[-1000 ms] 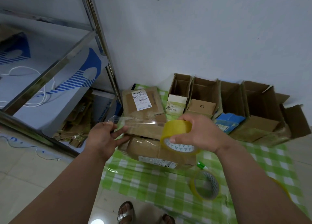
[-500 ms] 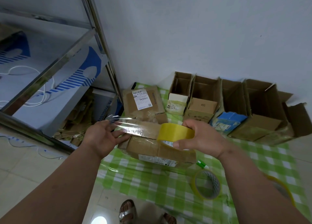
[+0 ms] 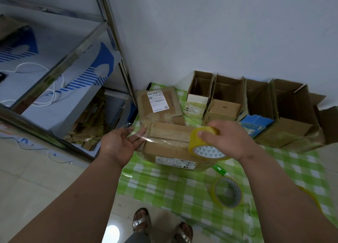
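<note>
1. Floor-side packing: we see a brown cardboard box (image 3: pixel 170 149) lying on a green checked cloth (image 3: pixel 164 184) spread on the floor. It sits near the wall, just in front of a labelled parcel (image 3: pixel 157 103).
2. The right hand (image 3: pixel 228 140) grasps a yellow tape roll (image 3: pixel 196 141) at the box's right end.
3. A clear strip (image 3: pixel 155 135) runs from the roll across the box top to the left hand (image 3: pixel 117 145). Its fingers lie almost straight against the free end; we cannot tell whether the thumb pinches it.
4. We judge the sealing partly done. Older tape bands already cross the lid, while this strip looks stretched above the cardboard, not yet smoothed down or cut.
5. Left to do, as we read it: press the strip flat and sever it.
6. A spare roll (image 3: pixel 212 192) and a green pen (image 3: pixel 220 169) lie close by on the cloth. Open cartons (image 3: pixel 226 91) line the wall.
</note>
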The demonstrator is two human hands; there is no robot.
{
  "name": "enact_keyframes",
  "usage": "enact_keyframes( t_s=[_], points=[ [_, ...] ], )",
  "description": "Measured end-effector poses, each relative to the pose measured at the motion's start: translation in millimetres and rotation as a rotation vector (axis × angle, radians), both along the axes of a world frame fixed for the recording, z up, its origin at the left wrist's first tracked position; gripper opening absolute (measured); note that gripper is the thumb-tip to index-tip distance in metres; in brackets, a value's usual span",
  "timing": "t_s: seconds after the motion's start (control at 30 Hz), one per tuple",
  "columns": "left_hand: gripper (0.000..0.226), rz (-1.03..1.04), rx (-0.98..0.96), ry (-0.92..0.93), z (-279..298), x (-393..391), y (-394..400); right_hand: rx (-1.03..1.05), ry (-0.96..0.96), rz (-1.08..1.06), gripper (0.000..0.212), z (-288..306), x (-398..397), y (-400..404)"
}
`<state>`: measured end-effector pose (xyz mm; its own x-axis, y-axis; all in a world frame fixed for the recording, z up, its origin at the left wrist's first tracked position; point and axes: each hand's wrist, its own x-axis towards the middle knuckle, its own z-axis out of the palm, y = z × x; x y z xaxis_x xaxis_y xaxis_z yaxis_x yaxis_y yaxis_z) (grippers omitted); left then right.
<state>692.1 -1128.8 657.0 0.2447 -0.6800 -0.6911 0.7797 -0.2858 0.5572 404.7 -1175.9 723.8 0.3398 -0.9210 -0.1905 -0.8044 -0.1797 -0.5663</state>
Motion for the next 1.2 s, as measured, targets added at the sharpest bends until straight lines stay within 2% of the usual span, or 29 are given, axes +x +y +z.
enact_keyframes(
  t_s=[0.1,0.2,0.33,0.37,0.53,0.7,0.83,0.93,1.0,1.03,1.1,1.13,1.2],
  points=[
    [0.015,0.000,0.001,-0.131,-3,3,-1,-0.064,0.102,0.000,0.040,0,4,-4],
    [0.022,-0.007,0.082,-0.302,-10,11,3,-0.069,0.187,0.011,0.038,-1,11,-8],
    [0.003,-0.067,0.218,-0.505,-22,15,10,-0.079,0.218,0.011,0.042,-4,18,-12],
    [0.006,-0.085,0.240,-0.538,-25,15,12,-0.073,0.218,0.004,0.040,-4,18,-13],
    [0.010,-0.160,0.290,-0.608,-33,8,18,-0.043,0.176,-0.032,0.049,-5,17,-15],
    [0.008,-0.232,0.319,-0.650,-37,-2,14,-0.002,0.138,-0.050,0.048,-7,17,-16],
    [0.011,-0.306,0.349,-0.722,-40,-1,11,0.040,0.107,-0.056,0.044,-7,19,-18],
    [0.033,-0.400,0.377,-0.813,-40,6,9,0.062,0.086,-0.052,0.036,-8,20,-19],
    [0.044,-0.468,0.398,-0.866,-41,8,7,0.077,0.076,-0.056,0.041,-8,20,-20],
    [0.042,-0.494,0.400,-0.904,-42,8,6,0.081,0.076,-0.058,0.049,-8,21,-20],
    [0.020,-0.527,0.391,-1.016,-43,6,2,0.078,0.083,-0.067,0.056,-9,22,-19],
    [0.010,-0.545,0.381,-1.076,-42,4,0,0.082,0.079,-0.073,0.055,-9,23,-19],
    [0.007,-0.566,0.365,-1.129,-40,3,-4,0.098,0.072,-0.075,0.050,-8,22,-19]
  ],
)
